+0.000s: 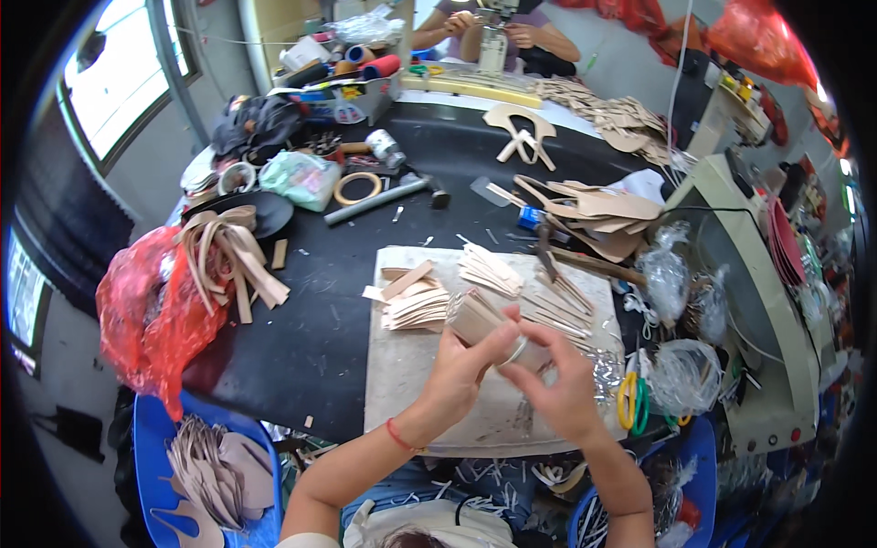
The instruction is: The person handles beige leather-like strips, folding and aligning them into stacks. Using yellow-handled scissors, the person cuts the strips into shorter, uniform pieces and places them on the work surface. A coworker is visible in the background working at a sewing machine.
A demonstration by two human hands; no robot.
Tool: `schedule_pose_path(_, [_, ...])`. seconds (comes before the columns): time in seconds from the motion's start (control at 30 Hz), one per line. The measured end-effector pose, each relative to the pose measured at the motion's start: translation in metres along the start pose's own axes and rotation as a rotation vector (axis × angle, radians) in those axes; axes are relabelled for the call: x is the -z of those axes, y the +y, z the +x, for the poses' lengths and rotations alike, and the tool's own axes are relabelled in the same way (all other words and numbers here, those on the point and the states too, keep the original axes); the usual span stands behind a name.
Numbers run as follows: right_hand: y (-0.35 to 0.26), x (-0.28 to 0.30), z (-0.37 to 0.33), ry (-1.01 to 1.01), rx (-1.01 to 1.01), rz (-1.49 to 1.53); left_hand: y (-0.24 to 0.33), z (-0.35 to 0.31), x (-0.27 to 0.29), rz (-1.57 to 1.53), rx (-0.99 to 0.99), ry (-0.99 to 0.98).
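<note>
Both hands hold a bundle of flat beige strips [475, 316], tilted over the pale work board [402, 374]. My left hand [464, 367] is closed around its near side, thumb on top. My right hand [559, 382] is closed at its lower right end, fingertips by a thin pale loop [517, 353] around the strips. Whether the loop is a rubber band I cannot tell. Beyond the hands lie a stack of short beige strips [416, 306] and a fanned pile of paler strips [490, 270]. Several thin sticks [559, 315] lie to the right, below a pair of pincers [550, 256].
Scissors with yellow and green handles [632, 400] lie at the board's right edge. A red plastic bag [151, 306] and hanging strips [239, 260] occupy the left. Blue bins [146, 457] stand below. A co-worker's hands [523, 36] are at a machine [493, 47] across the table.
</note>
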State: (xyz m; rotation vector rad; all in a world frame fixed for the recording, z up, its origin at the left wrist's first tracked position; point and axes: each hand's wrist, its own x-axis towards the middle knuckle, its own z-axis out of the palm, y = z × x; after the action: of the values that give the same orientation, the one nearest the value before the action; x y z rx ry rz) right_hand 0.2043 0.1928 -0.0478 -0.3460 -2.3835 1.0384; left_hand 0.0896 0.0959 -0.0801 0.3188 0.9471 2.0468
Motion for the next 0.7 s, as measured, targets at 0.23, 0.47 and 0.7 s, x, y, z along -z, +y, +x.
schedule_pose_path(0.23, [0.002,-0.019,-0.003,-0.116,0.553,-0.494,0.013,-0.007,0.010,-0.044,0.124,0.170])
schedule_pose_path(0.47, [0.000,-0.007,0.003,-0.239,0.710,-0.433,0.014,-0.013,0.009,0.022,0.215,0.130])
schedule_pose_path(0.7, [-0.010,0.003,-0.049,-0.485,0.629,-0.224,0.062,0.019,0.035,-0.164,-0.026,0.242])
